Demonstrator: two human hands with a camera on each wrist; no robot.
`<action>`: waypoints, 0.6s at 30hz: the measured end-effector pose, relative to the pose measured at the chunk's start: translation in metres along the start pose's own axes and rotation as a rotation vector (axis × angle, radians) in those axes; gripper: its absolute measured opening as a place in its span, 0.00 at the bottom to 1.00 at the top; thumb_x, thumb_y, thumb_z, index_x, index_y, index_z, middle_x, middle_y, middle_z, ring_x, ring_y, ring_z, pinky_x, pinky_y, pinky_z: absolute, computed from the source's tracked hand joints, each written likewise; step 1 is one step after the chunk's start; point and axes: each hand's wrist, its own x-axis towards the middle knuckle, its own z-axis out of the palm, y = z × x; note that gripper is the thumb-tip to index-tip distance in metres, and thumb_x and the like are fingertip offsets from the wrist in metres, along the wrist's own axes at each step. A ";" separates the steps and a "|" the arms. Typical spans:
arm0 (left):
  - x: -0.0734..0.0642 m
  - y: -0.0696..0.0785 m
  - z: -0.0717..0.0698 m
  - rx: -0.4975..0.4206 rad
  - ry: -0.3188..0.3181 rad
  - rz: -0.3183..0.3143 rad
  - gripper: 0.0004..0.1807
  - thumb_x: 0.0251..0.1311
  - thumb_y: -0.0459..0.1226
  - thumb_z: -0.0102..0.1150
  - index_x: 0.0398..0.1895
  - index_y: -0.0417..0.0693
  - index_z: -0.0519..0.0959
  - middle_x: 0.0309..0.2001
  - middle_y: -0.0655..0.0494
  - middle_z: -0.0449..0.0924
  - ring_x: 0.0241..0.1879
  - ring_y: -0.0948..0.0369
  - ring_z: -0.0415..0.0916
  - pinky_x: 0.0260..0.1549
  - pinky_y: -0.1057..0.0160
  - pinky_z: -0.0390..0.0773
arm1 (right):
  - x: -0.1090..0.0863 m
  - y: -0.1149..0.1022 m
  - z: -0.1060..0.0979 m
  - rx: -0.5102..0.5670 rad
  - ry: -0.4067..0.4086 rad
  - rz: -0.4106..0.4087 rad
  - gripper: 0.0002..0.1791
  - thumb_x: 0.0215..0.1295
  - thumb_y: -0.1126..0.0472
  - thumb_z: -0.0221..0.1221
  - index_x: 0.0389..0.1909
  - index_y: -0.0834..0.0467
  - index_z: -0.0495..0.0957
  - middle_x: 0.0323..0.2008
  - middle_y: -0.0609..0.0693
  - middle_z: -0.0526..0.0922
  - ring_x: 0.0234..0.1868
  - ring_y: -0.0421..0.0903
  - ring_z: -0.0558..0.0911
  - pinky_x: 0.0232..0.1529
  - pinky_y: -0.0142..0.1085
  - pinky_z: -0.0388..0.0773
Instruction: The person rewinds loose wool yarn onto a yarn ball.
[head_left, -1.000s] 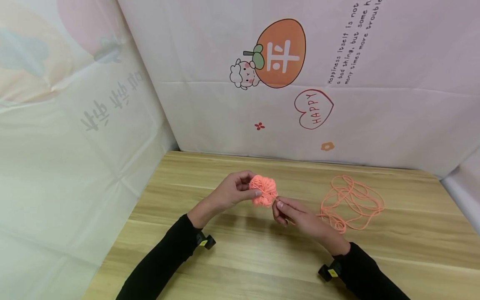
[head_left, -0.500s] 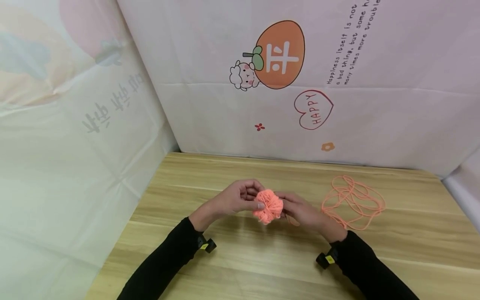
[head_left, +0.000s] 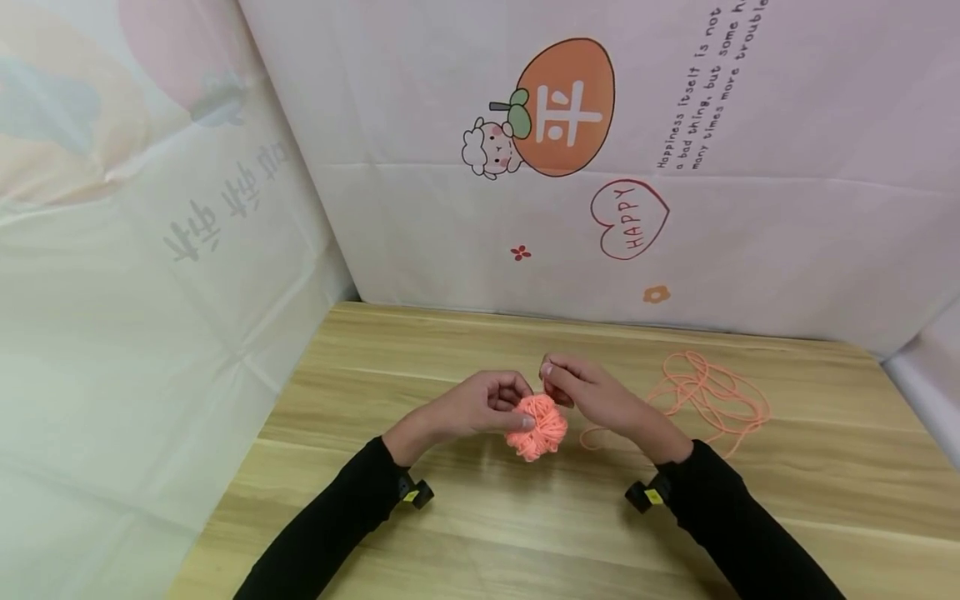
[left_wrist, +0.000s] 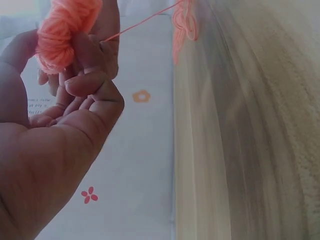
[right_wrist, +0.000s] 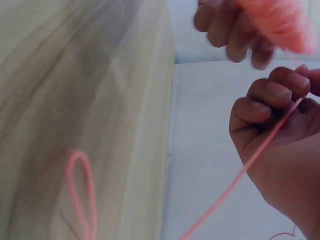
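Note:
A small ball of coral-pink yarn (head_left: 542, 433) is held up over the table by my left hand (head_left: 480, 406), thumb on its front and fingers behind. In the left wrist view the wound ball (left_wrist: 62, 37) sits between thumb and fingers. Just behind and right of it, my right hand (head_left: 592, 392) pinches the yarn strand between thumb and curled forefinger. The strand (right_wrist: 240, 172) runs across the right palm and trails downward in the right wrist view. A short taut piece links the pinching fingers to the ball.
Loose loops of the same yarn (head_left: 708, 392) lie on the wooden table (head_left: 480, 533) at the right. A printed cloth (head_left: 420, 233) hangs behind the table's back edge, another (head_left: 187, 333) along the left side.
My right hand has moved from the ball's lower right, round its right side, to above and behind it. My left hand has lowered and turned the ball slightly.

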 end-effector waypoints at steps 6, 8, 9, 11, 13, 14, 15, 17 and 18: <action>0.000 -0.003 -0.002 0.070 0.074 -0.039 0.13 0.61 0.39 0.65 0.45 0.44 0.75 0.38 0.47 0.79 0.35 0.56 0.78 0.30 0.66 0.79 | 0.000 -0.009 -0.003 -0.030 0.030 -0.054 0.21 0.80 0.51 0.39 0.34 0.62 0.69 0.22 0.58 0.63 0.20 0.49 0.60 0.23 0.35 0.62; 0.001 -0.004 -0.003 0.082 0.091 -0.046 0.13 0.60 0.39 0.65 0.44 0.44 0.75 0.38 0.47 0.79 0.35 0.57 0.77 0.29 0.66 0.79 | -0.001 -0.013 -0.002 -0.028 0.035 -0.064 0.20 0.81 0.54 0.39 0.35 0.64 0.70 0.22 0.57 0.63 0.20 0.47 0.60 0.24 0.35 0.62; 0.001 -0.004 -0.003 0.089 0.099 -0.050 0.14 0.60 0.39 0.66 0.44 0.44 0.75 0.38 0.48 0.79 0.35 0.57 0.77 0.30 0.66 0.79 | -0.001 -0.016 -0.001 -0.033 0.038 -0.074 0.19 0.81 0.56 0.39 0.35 0.65 0.70 0.23 0.57 0.64 0.21 0.46 0.61 0.24 0.35 0.62; 0.002 -0.004 -0.004 0.105 0.116 -0.061 0.14 0.60 0.40 0.66 0.44 0.44 0.76 0.38 0.48 0.79 0.35 0.57 0.77 0.30 0.66 0.78 | -0.004 -0.025 0.001 -0.036 0.038 -0.105 0.18 0.80 0.60 0.39 0.35 0.68 0.71 0.24 0.59 0.65 0.23 0.46 0.62 0.26 0.36 0.63; 0.002 -0.004 -0.004 0.115 0.140 -0.076 0.15 0.59 0.41 0.67 0.44 0.44 0.76 0.38 0.49 0.79 0.35 0.57 0.78 0.30 0.66 0.79 | -0.006 -0.033 0.004 -0.051 0.039 -0.129 0.16 0.80 0.64 0.40 0.35 0.69 0.71 0.24 0.59 0.66 0.24 0.46 0.64 0.26 0.36 0.64; 0.002 -0.005 -0.004 0.116 0.156 -0.086 0.15 0.58 0.42 0.67 0.43 0.44 0.76 0.39 0.49 0.79 0.35 0.57 0.78 0.31 0.66 0.79 | -0.007 -0.037 0.005 -0.068 0.040 -0.143 0.15 0.79 0.66 0.40 0.35 0.69 0.72 0.24 0.59 0.67 0.24 0.45 0.64 0.26 0.36 0.65; 0.003 -0.005 -0.004 0.113 0.174 -0.097 0.16 0.58 0.42 0.68 0.43 0.45 0.76 0.39 0.50 0.80 0.36 0.58 0.79 0.31 0.66 0.80 | -0.008 -0.040 0.006 -0.085 0.040 -0.156 0.15 0.79 0.67 0.41 0.35 0.68 0.73 0.24 0.58 0.68 0.24 0.45 0.65 0.26 0.36 0.66; 0.003 -0.006 -0.004 0.105 0.208 -0.115 0.16 0.57 0.43 0.68 0.43 0.45 0.76 0.39 0.50 0.81 0.37 0.57 0.80 0.34 0.63 0.81 | -0.009 -0.041 0.009 -0.119 0.039 -0.171 0.14 0.78 0.67 0.42 0.36 0.67 0.74 0.24 0.56 0.69 0.23 0.44 0.65 0.25 0.36 0.66; 0.003 -0.006 -0.005 0.093 0.224 -0.120 0.16 0.57 0.43 0.68 0.43 0.45 0.76 0.39 0.50 0.81 0.37 0.56 0.80 0.35 0.61 0.82 | -0.008 -0.040 0.010 -0.142 0.042 -0.175 0.13 0.78 0.66 0.43 0.37 0.65 0.75 0.23 0.54 0.69 0.22 0.43 0.65 0.24 0.35 0.66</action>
